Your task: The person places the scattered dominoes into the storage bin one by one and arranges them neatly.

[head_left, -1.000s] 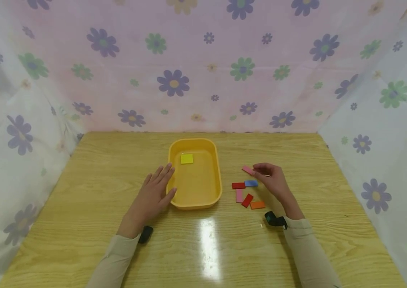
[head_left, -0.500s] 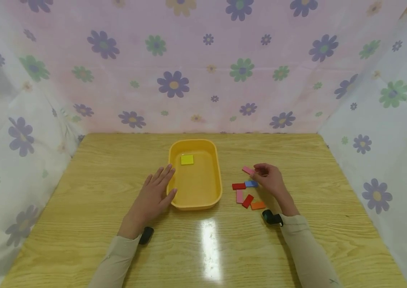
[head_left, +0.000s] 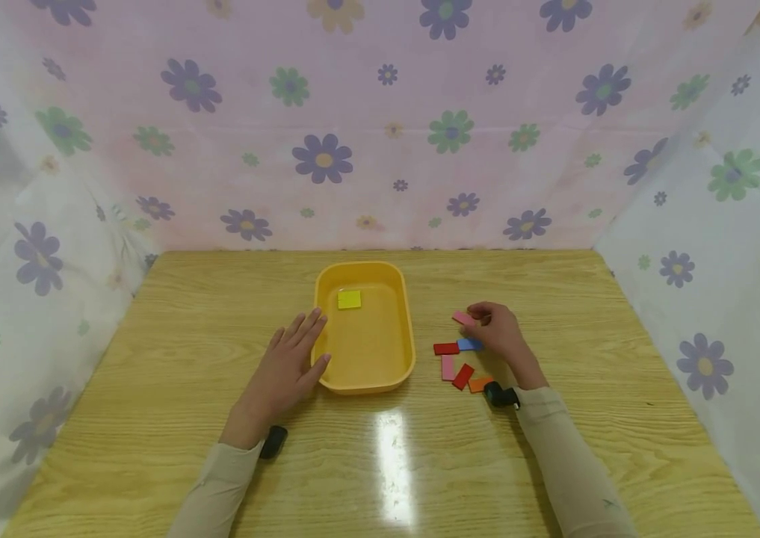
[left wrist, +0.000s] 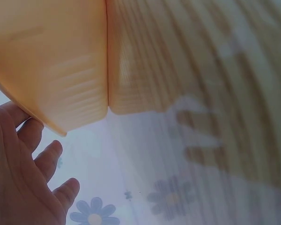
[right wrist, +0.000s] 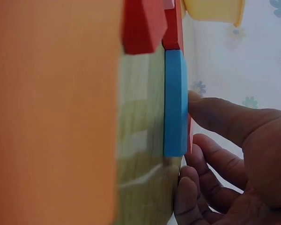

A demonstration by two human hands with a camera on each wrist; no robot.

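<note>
I find the left hand (head_left: 282,373) resting on the left rim of the tray (head_left: 410,329), its fingers straight and spread, thumb held apart. The right hand (head_left: 499,331) is at the far pink block (head_left: 462,318), to the right of the tray; its thumb and curled fingers pinch that block toward its right end. The blue block (head_left: 468,344) partly covers the contact in the right wrist view, so I cannot confirm whether the pinched block lies flat on the table (head_left: 326,478) or is slightly raised.

I record the far red block (head_left: 446,349) end to end with the blue block, nearer the person than the pinch. The near pink block (head_left: 447,368) stands crosswise just below it; the near red block (head_left: 463,376) lies slantwise beside that. The orange block (head_left: 477,385) is partly hidden by the black wrist camera (head_left: 501,395). Inside the tray, a yellow piece (head_left: 349,300) lies toward the far left corner.
</note>
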